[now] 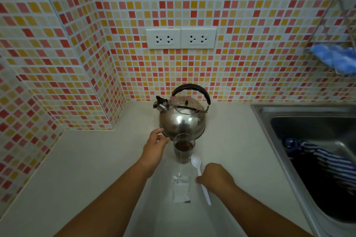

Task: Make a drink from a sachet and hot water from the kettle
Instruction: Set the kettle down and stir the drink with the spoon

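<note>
A steel kettle (183, 121) with a black handle stands on the pale counter (96, 169) near the tiled wall. In front of it is a clear glass (184, 149) holding brown liquid. An opened white sachet (181, 190) lies flat on the counter just below the glass. A white plastic spoon (198, 165) lies to the right of the glass. My left hand (154, 146) rests beside the glass's left rim, fingers apart, close to the kettle's base. My right hand (213, 177) covers the spoon's handle, fingers curled on it.
A steel sink (289, 121) lies to the right, with a striped cloth (327, 161) inside. A wire rack with a blue cloth (335, 57) hangs on the right wall. Two double sockets (181, 38) sit on the wall above the kettle.
</note>
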